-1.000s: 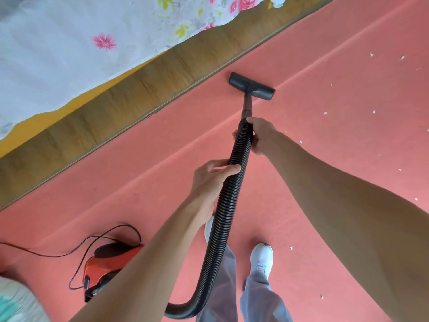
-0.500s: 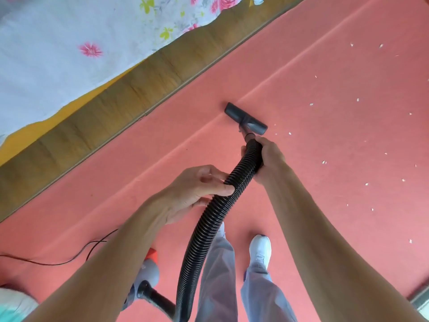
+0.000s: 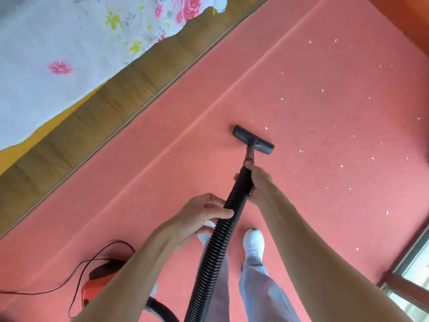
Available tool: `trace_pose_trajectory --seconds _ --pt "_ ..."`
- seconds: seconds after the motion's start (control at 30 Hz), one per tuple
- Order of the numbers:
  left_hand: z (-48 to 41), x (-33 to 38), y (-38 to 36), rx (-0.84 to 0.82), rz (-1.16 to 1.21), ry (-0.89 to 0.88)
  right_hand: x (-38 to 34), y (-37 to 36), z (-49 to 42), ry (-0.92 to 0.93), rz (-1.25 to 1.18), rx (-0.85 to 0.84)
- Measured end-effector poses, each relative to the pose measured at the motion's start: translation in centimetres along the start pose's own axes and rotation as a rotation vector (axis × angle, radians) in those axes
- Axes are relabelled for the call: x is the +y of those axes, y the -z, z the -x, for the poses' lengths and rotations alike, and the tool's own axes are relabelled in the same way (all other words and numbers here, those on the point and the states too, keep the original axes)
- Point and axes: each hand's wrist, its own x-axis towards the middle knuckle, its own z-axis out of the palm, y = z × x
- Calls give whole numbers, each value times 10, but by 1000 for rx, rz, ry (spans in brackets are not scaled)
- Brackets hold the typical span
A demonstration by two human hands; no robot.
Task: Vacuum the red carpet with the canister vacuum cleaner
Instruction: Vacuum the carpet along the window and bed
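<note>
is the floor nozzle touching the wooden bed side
No, the floor nozzle lies on the red carpet, apart from the wooden bed side.

Red carpet [image 3: 325,217] covers the floor, with a diagonal crease [image 3: 232,87] and pale scraps [image 3: 301,150] scattered on its right part. At the upper left stands a bed [image 3: 130,96], its wooden side under a white floral sheet [image 3: 69,38] with a yellow edge [image 3: 44,129] showing between. A glazed frame [image 3: 408,273] sits at the lower right.

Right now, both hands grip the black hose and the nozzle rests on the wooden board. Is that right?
No. Head view: the nozzle rests on the red carpet, not the wooden board. Left hand and right hand do grip the black hose.
</note>
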Motion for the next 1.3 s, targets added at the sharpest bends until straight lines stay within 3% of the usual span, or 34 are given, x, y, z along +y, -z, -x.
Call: trace_pose_trajectory --seconds 0.13,0.33,0.53,0.8,0.93,1.3 --pt "-16 -6 -23 127 229 -15 -21 -1 -17 15 122 -4" --pt "-23 -10 -40 138 379 -25 -26 13 -25 54 120 16" --pt "-8 -11 -29 75 291 -73 -13 28 -12 50 125 -39" --pt "-47 -11 -52 136 216 -122 -40 15 -58 231 464 166" --pt "-66 -14 -64 163 267 -125 -50 18 -83 274 600 180" --pt "-32 -12 -25 -145 -12 11 -32 73 -25 115 604 65"
